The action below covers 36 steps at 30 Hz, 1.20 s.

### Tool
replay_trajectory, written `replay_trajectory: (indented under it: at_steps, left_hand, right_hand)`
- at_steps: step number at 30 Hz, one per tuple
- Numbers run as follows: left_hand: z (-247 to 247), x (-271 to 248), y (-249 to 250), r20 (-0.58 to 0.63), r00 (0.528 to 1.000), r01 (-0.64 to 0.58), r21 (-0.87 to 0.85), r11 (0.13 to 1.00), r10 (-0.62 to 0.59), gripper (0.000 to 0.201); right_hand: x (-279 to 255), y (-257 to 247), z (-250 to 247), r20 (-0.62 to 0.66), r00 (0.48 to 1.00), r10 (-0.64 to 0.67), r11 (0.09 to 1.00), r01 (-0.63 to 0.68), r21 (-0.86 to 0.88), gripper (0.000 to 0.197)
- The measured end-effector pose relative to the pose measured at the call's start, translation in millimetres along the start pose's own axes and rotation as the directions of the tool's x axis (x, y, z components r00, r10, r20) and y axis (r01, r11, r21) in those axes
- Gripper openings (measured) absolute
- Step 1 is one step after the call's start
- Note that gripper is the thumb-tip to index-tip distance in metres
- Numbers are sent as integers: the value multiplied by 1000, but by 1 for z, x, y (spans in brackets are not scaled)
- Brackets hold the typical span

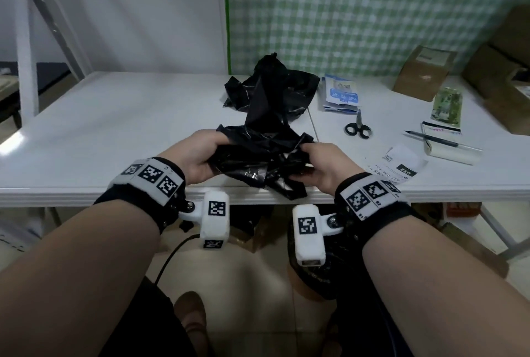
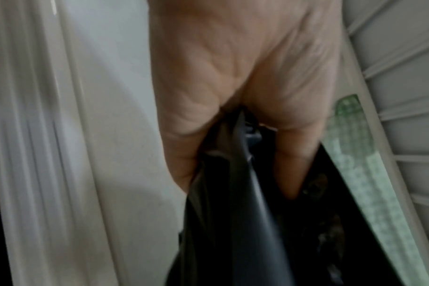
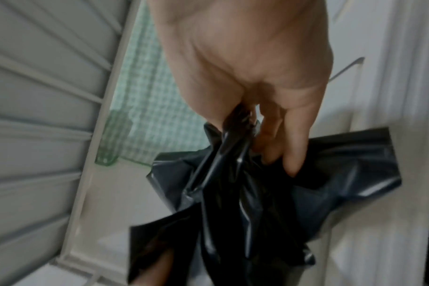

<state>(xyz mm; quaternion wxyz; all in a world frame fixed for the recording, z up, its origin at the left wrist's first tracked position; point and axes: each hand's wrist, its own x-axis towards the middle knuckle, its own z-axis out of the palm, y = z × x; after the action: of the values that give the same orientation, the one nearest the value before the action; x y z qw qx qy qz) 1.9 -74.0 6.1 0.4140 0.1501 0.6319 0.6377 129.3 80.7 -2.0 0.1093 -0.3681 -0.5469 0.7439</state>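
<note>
Both wrist pictures are blurry. The fingertips of the left hand (image 1: 198, 156) and the right hand (image 1: 324, 164) are tucked into the folds of the black plastic bag (image 1: 258, 153), so most of them cannot be seen from the head view. It is not possible to tell if anything is inside the bag. More black plastic runs back to a crumpled heap (image 1: 272, 90) farther along the worktop (image 1: 114, 127). It is not clear whether that is the same bag or another one.

The bag sits between the two hands, at the near edge of the worktop, and a bit of it hangs over that edge. The left hand grips its left side with curled fingers. The right hand grips its right side. In the right wrist view its fingers (image 3: 294, 154) curl into the plastic and bunch it up. Scissors (image 1: 358, 128), a pen (image 1: 436, 140) and a paper slip (image 1: 398, 161) lie to the right, apart from the bag.
</note>
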Motion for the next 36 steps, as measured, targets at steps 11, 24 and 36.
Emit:
replay_trajectory:
  at_steps: [11,24,36]
  left_hand:
    - [-10,13,-11,-357,934,2,-65,998,-25,19]
    - [-6,5,-17,-218,972,106,63,992,-90,26]
    - [4,7,7,-146,887,-167,783,599,438,92]
  right_hand:
    - [-9,-5,13,315,949,5,995,-36,92,15]
    - [4,-7,14,60,997,55,979,-65,195,21]
    - [13,-14,11,-183,944,-275,896,183,-404,32]
